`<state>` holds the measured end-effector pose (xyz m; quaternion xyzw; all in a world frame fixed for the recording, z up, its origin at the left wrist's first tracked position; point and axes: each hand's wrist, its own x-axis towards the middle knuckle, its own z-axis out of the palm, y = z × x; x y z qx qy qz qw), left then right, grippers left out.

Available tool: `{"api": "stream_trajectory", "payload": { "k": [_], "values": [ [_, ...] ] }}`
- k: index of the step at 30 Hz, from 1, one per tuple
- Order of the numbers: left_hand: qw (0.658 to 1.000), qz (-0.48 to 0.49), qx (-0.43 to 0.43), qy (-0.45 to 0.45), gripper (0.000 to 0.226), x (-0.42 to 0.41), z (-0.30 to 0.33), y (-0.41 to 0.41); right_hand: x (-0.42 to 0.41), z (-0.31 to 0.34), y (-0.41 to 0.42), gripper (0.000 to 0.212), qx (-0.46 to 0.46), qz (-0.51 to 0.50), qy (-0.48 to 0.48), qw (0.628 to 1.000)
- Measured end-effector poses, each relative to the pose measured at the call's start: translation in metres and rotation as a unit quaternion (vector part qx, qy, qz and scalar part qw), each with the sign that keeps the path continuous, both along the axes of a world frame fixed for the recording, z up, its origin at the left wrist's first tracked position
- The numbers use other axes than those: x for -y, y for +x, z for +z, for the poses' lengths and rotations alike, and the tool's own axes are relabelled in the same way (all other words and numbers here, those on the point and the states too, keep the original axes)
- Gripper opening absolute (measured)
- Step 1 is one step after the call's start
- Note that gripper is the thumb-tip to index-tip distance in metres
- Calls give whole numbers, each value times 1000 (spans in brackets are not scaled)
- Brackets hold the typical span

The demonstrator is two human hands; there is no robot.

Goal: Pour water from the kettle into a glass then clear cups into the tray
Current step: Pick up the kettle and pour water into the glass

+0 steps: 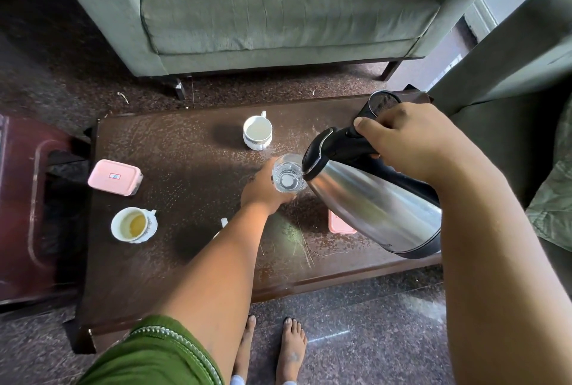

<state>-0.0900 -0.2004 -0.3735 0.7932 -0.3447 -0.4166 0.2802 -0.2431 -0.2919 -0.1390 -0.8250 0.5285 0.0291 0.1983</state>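
Both hands are busy: the right hand [414,140] grips the tilted kettle [371,199] by its handle, the left hand [263,188] clasps the glass [288,175] under the spout.

steel kettle [377,202]: tilted, spout over glass | glass [288,173]: upright, holds water

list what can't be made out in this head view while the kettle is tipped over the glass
- Pink box: mostly hidden behind the kettle.
- White object: mostly hidden by the left forearm.
- Label on pink lidded box: too small to read.
- Left hand fingers: hidden behind the glass.
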Motion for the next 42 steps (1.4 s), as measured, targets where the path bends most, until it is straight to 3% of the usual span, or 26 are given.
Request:
{"api": "stream_trajectory", "payload": {
  "k": [42],
  "values": [
    [999, -21, 39, 18, 78, 4, -2, 1, 5, 5, 7, 58, 8, 16, -16, 1000]
  ]
}}
